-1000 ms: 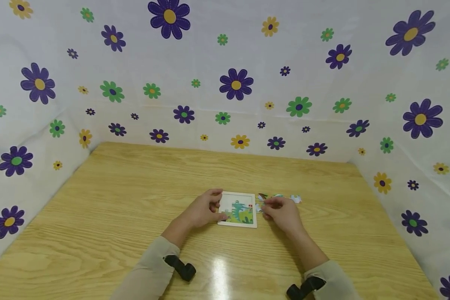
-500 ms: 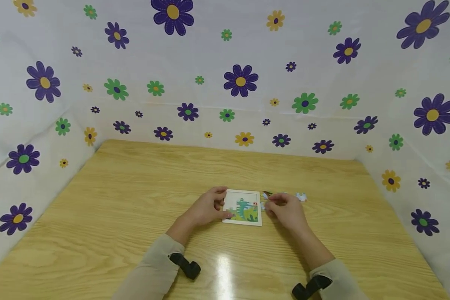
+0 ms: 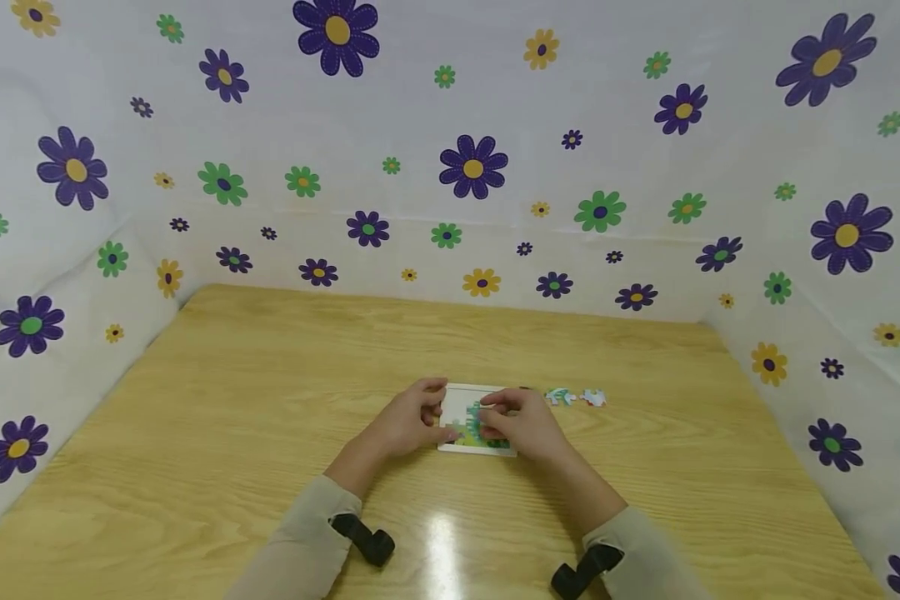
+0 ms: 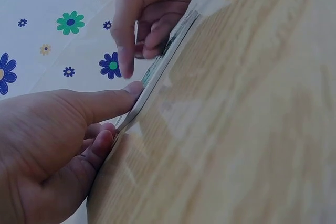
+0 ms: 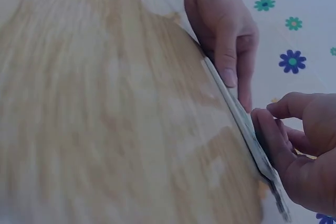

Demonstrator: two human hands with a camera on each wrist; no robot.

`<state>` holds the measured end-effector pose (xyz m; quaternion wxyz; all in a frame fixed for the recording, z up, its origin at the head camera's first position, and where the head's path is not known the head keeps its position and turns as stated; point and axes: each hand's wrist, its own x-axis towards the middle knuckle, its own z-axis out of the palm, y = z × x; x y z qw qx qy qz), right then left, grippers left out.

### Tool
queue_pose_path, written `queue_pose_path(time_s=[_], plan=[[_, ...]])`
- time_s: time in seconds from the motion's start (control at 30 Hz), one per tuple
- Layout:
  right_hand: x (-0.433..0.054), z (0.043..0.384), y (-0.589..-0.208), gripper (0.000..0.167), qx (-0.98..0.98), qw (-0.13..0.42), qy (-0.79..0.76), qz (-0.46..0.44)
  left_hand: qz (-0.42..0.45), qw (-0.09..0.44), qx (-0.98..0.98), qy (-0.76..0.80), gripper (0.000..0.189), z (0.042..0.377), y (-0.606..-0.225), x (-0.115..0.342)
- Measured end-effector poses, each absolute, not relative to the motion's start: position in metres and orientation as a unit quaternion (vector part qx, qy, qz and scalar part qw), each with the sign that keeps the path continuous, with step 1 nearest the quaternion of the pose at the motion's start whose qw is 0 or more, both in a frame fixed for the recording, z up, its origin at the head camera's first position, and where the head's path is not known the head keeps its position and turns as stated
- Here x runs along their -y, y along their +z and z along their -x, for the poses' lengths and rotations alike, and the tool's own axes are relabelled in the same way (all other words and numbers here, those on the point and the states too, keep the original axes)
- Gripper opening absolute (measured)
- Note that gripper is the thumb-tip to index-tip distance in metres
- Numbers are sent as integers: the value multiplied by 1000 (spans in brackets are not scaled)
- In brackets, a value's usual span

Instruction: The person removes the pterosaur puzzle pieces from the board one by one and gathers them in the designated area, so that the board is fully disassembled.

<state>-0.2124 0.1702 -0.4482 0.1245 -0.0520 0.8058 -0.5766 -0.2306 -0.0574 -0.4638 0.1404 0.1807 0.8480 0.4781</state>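
A square white-framed jigsaw tray (image 3: 476,451) lies on the table, with a green and teal dinosaur picture partly filled in at its lower right. My left hand (image 3: 401,421) grips its left side; in the left wrist view the thumb (image 4: 118,100) lies on the frame and the curled fingers are at its edge. Over the picture, my right hand (image 3: 528,425) pinches a jigsaw piece, mostly hidden behind the fingers. In the right wrist view, this hand's thumb and fingers (image 5: 281,150) are close over the tray.
Just beyond the right hand lie two loose jigsaw pieces, a green and white piece (image 3: 558,397) and a white and red piece (image 3: 593,397). A dark piece (image 3: 526,387) shows partly by the tray's upper right corner. Flowered cloth (image 3: 420,192) surrounds the wooden table (image 3: 285,358).
My right hand has moved left from the loose pieces beside the tray to over the dinosaur picture. The left hand keeps its hold on the tray's left side.
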Motion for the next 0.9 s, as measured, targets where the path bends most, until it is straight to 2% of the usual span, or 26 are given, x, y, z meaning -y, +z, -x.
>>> queue_pose_path(time_s=[0.43, 0.63, 0.9], plan=[[-170, 211, -446, 43, -830, 155, -524, 109, -173, 150, -845, 482, 83, 229, -461, 55], [-170, 211, -448, 41, -831, 159, -523, 106, -178, 149, -846, 480, 83, 228, -463, 56], [-165, 213, -453, 32, -784, 152, -597, 76, -174, 136, -853, 474, 81, 227, -460, 60]])
